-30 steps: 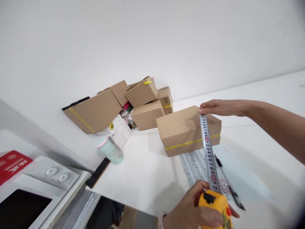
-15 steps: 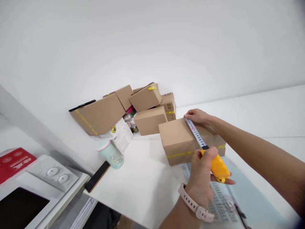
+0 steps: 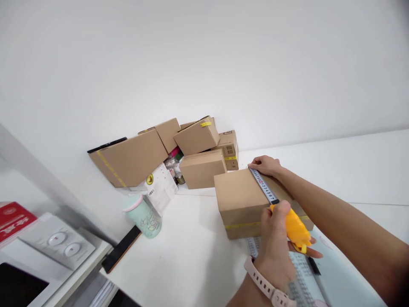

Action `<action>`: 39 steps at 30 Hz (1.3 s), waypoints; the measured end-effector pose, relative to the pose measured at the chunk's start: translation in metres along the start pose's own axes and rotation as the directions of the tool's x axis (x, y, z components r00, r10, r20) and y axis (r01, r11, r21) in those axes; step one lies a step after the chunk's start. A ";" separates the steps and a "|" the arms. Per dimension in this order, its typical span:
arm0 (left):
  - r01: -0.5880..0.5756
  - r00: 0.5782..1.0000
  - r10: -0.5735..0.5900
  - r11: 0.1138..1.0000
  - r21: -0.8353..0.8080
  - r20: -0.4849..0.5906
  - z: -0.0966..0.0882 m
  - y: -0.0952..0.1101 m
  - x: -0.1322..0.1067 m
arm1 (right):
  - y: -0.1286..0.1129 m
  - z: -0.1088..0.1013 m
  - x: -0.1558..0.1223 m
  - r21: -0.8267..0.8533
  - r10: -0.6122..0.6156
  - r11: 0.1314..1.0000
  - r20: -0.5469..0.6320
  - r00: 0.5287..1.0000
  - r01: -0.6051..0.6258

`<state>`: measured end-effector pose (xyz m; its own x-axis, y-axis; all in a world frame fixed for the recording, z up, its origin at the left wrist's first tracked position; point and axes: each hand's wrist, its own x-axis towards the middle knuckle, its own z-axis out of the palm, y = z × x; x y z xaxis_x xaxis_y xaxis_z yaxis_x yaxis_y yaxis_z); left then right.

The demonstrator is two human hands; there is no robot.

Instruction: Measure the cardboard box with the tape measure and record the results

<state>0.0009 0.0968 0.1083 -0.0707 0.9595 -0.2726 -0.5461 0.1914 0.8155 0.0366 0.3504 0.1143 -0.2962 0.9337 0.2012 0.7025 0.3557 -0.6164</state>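
A brown cardboard box (image 3: 238,198) with a yellow tape band sits on the white table (image 3: 191,251) in front of me. My left hand (image 3: 276,245) grips a yellow tape measure (image 3: 296,229) at the box's near top edge. Its white blade (image 3: 263,186) lies flat across the box top. My right hand (image 3: 264,165) pinches the blade's end down at the far top edge.
Several cardboard boxes (image 3: 166,149) are piled against the wall behind. A mint green cup (image 3: 142,214) and a black phone (image 3: 119,255) lie to the left. A printed sheet (image 3: 300,277) lies under my hands. A white appliance (image 3: 47,251) stands at lower left.
The long blade that ran from the box down towards me has shortened. My left hand brought the yellow case up to the box's near edge, and my right hand shifted left along the far edge.
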 end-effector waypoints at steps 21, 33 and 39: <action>-0.383 0.832 0.476 0.865 0.324 -0.286 -0.109 -0.003 -0.075 | 0.085 -0.065 -0.125 0.505 0.321 0.843 -0.192 0.927 -0.187; -0.427 0.882 0.467 0.849 0.310 -0.065 -0.116 0.068 -0.021 | 0.022 -0.069 -0.165 0.306 0.109 0.951 -0.200 0.974 -0.043; -0.479 0.854 0.518 0.812 0.333 -0.036 -0.095 0.070 -0.024 | 0.018 -0.059 -0.133 0.158 0.103 0.986 -0.344 0.933 -0.050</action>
<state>-0.1148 0.0678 0.1237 -0.3737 0.9116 0.1715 -0.1319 -0.2353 0.9629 0.1268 0.2347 0.1212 0.0185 0.9221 0.3866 0.6058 0.2973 -0.7380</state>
